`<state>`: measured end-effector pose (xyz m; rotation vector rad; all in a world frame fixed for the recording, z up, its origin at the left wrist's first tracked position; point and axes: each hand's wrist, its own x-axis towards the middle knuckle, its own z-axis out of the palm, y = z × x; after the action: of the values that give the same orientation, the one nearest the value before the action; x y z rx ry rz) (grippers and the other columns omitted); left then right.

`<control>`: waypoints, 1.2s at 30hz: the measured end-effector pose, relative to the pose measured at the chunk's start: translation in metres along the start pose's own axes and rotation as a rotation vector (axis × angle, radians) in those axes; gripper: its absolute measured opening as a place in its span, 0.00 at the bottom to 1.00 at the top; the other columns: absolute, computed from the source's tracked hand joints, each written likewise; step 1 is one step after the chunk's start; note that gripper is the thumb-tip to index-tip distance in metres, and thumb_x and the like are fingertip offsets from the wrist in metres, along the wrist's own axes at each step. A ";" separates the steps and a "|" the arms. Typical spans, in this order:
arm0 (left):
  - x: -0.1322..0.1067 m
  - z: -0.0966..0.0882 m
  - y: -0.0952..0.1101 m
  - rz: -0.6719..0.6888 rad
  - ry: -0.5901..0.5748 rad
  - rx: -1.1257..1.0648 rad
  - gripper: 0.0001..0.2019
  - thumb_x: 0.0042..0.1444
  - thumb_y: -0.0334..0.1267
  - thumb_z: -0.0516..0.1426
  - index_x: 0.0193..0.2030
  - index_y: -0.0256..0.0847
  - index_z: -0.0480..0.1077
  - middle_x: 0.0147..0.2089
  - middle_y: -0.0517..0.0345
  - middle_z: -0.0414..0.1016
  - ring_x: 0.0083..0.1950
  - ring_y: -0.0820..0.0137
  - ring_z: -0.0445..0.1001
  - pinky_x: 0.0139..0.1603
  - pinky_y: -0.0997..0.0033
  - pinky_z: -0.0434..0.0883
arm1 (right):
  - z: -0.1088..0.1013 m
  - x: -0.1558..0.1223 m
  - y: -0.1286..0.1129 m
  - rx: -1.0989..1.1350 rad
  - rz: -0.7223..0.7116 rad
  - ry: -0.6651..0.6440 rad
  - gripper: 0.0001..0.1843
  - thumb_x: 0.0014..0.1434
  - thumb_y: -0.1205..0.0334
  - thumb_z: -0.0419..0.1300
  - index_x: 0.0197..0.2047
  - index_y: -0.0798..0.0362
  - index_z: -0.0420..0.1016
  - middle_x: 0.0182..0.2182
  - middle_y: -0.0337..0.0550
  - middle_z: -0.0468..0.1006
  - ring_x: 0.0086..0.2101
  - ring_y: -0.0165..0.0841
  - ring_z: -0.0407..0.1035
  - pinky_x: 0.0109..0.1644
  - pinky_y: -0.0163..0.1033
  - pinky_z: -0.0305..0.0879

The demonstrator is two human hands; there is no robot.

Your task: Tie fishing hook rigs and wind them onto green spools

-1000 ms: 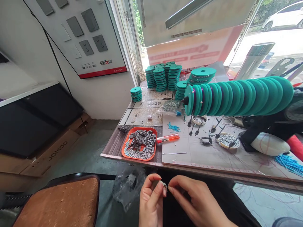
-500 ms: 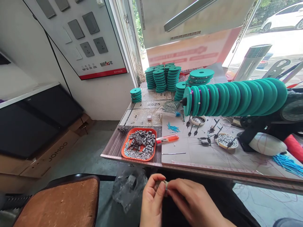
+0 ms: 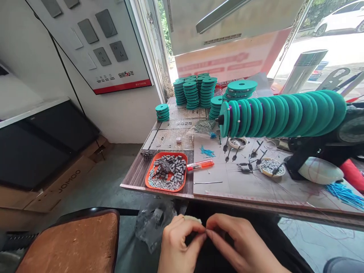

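The bare left hand (image 3: 178, 239), by a small pale curved strip (image 3: 193, 218), and bare right hand (image 3: 239, 239) pinch their fingertips together, on what I can't tell, so a loose grip could drop it.

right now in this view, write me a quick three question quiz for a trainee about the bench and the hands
1. What lies in the orange tray?
a) blue sticks
b) dark grey cylinders with small shiny pieces
c) green discs

2. True or false: the left hand and right hand have their fingertips close together.

3. Fill in: the long row of green discs is in the ____ half of the picture.

Key: 1 b; 2 true; 3 right.
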<state>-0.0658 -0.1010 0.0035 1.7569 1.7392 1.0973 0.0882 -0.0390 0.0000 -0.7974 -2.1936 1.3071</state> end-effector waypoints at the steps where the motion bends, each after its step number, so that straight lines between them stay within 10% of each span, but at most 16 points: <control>1: -0.002 0.002 -0.003 -0.078 -0.014 -0.092 0.04 0.49 0.28 0.61 0.27 0.39 0.74 0.26 0.63 0.75 0.29 0.75 0.72 0.31 0.79 0.67 | -0.002 -0.001 -0.001 0.037 0.029 -0.007 0.12 0.62 0.62 0.47 0.31 0.56 0.66 0.24 0.40 0.69 0.24 0.27 0.61 0.28 0.30 0.54; 7: -0.016 0.015 -0.018 -0.356 0.088 -0.477 0.03 0.47 0.37 0.64 0.28 0.42 0.77 0.28 0.62 0.77 0.32 0.75 0.73 0.36 0.82 0.67 | -0.008 0.001 -0.009 0.231 0.263 -0.118 0.13 0.58 0.56 0.50 0.28 0.56 0.64 0.23 0.38 0.63 0.27 0.29 0.57 0.31 0.32 0.52; 36: -0.015 0.017 -0.023 0.013 0.146 -0.241 0.02 0.50 0.32 0.62 0.30 0.43 0.74 0.29 0.62 0.75 0.32 0.74 0.72 0.34 0.78 0.67 | -0.005 0.012 -0.011 0.404 0.398 -0.166 0.07 0.47 0.60 0.51 0.25 0.56 0.61 0.21 0.37 0.59 0.27 0.29 0.54 0.29 0.33 0.47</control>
<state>-0.0659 -0.1092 -0.0277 1.5776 1.6010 1.4078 0.0805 -0.0319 0.0133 -1.0196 -1.8422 1.9944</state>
